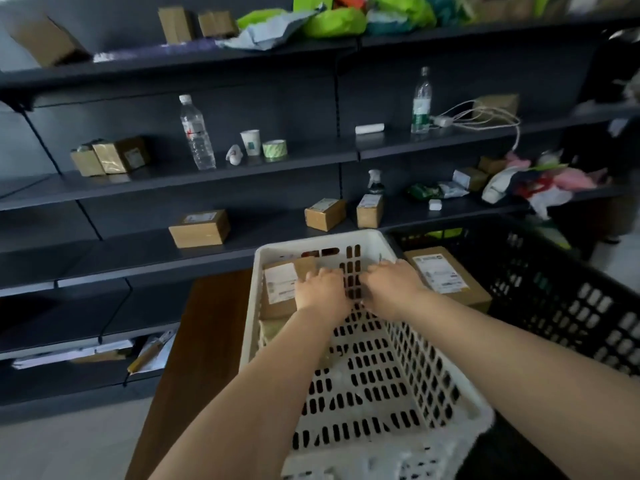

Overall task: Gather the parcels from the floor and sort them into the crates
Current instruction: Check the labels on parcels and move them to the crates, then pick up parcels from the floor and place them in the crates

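A white slotted crate (408, 372) stands in front of me on a brown surface. Beside it on the right is a black crate (561, 306). Both my hands reach into the far end of the white crate. My left hand (320, 289) grips the right edge of a cardboard parcel (277, 289) with a white label, which lies in the crate's far left corner. A smaller brown box (306, 266) sits just behind it. My right hand (391, 285) is by the far right corner with its fingers curled down out of sight. Another labelled cardboard parcel (446, 275) lies in the black crate.
Dark metal shelves (207, 174) run behind the crates and carry small cardboard boxes (200, 228), water bottles (196, 133), a paper cup, a tape roll and green mailer bags (332, 22). Pale floor (69, 445) shows at the lower left beside the brown surface (194, 341).
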`<state>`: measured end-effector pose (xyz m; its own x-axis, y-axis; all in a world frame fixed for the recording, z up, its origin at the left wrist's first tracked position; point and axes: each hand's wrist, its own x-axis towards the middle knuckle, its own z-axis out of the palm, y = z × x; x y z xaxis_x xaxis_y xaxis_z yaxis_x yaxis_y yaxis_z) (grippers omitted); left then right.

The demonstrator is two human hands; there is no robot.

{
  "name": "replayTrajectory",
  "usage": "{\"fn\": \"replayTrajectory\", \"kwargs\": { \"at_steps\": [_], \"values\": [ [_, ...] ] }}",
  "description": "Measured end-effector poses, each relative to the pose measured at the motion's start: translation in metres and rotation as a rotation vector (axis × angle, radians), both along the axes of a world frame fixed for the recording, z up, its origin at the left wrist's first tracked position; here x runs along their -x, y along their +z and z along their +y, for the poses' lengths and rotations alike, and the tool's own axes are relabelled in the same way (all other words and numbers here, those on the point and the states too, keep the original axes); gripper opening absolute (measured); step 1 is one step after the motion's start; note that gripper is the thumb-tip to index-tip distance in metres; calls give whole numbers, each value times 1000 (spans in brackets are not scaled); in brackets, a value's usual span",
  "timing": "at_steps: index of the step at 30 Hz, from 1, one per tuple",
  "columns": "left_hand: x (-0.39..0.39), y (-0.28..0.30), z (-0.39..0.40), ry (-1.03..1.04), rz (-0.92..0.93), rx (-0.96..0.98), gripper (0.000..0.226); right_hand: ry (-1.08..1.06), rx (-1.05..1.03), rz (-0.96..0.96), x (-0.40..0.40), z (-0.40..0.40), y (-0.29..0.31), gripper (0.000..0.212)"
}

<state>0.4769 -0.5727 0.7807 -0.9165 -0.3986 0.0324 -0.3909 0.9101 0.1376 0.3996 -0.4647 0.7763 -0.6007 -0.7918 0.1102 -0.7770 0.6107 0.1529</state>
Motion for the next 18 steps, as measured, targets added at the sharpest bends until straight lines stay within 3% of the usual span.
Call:
{"fn": "replayTrajectory", "kwargs": {
  "at_steps": [4,10,18],
  "values": [
    [7,19,84,-74,16,39,48,-59,-22,77,-7,106,24,44],
    [28,26,235,-229,38,85,50,-245,-35,28,-4,267,38,49],
    [77,18,395,-519,46,125,49,-502,30,18,14,428,22,38]
  ]
}}
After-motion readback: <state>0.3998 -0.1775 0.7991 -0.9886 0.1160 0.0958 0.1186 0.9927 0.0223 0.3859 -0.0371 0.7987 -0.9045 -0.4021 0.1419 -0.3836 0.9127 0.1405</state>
